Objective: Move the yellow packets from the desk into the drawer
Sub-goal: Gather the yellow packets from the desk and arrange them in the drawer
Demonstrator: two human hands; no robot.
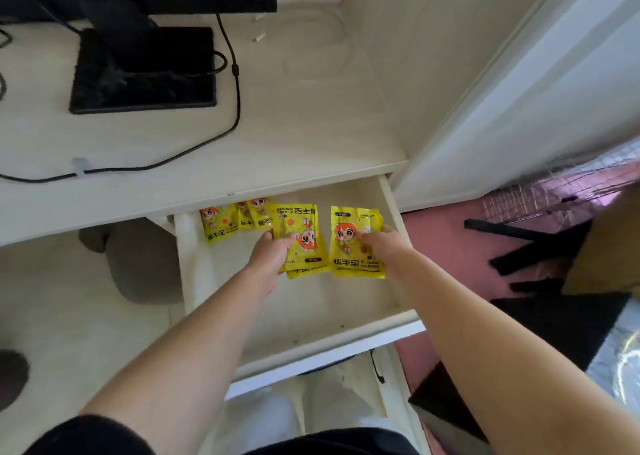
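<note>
The white drawer [311, 330] is pulled out under the desk [294, 136]. My left hand [268, 259] grips a small stack of yellow packets [303, 238] with an orange cartoon figure, held inside the drawer near its middle. My right hand [382, 243] holds another yellow packet stack [349, 243] just to the right, close to the drawer's right wall. Several more yellow packets [235, 217] lie at the drawer's back left, partly under the desk edge. No packets show on the desk top.
A black monitor base [145, 70] and a black cable [194, 150] lie on the desk at the left. A white door or panel [519, 108] stands to the right. Dark items [533, 247] lie on the pink floor at the right.
</note>
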